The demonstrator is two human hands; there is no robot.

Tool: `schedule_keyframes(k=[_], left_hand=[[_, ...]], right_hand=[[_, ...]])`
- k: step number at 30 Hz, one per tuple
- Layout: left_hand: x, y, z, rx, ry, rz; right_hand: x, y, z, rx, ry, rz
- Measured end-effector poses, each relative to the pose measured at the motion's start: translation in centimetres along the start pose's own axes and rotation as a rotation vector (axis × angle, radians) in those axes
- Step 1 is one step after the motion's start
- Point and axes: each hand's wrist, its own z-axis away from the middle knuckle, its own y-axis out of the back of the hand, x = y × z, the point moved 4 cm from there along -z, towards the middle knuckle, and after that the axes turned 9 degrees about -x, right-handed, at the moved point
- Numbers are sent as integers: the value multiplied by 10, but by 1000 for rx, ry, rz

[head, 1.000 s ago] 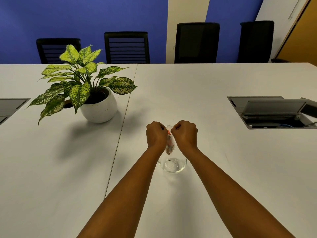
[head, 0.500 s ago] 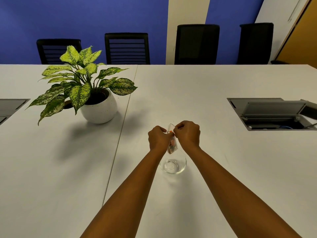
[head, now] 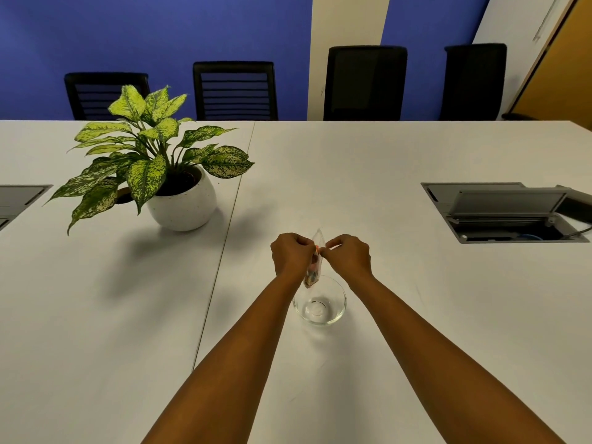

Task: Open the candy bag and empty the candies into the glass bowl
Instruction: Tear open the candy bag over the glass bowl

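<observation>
1. Both my hands are up over the table, pinching the top of the candy bag from either side.
2. Left hand: fingers curled tight, thumb & forefinger nipped on the bag's left edge near the top.
3. Right hand: same deal, curled, fingertips clamped on the right edge. Nothing else in either hand.
4. Bag hangs upright btwn the two hands, clear top corner poking up above my knuckles, candies bunched at the bottom.
5. Bottom of the bag dangles just above the far rim of the glass bowl, maybe touching it, can't tell from here.
6. Bowl's empty, see straight thru to the base. So zero candies tipped yet.
7. Is the bag open? Can't tell; the seal is hidden behind my fingers. My guess is it's mid-pull, not yet parted.
8. Progress: early. Bag's in hand & lined up w/ the bowl, that's it.
9. Left to do: get the top apart, tilt the bag over the bowl, shake everything out.
10. Plant pot sits well off to the left, no bother.
</observation>
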Motion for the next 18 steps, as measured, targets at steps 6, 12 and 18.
schedule_keyframes(k=[6,12,18], left_hand=[[-1,9,1,37,-43,-99],[0,27,-3,61,-106,-210],[1,27,-3,89,-154,-256]], right_hand=[[4,0,4,34,-5,4],[16,17,7,128,-3,10],[7,13,11,126,39,-39]])
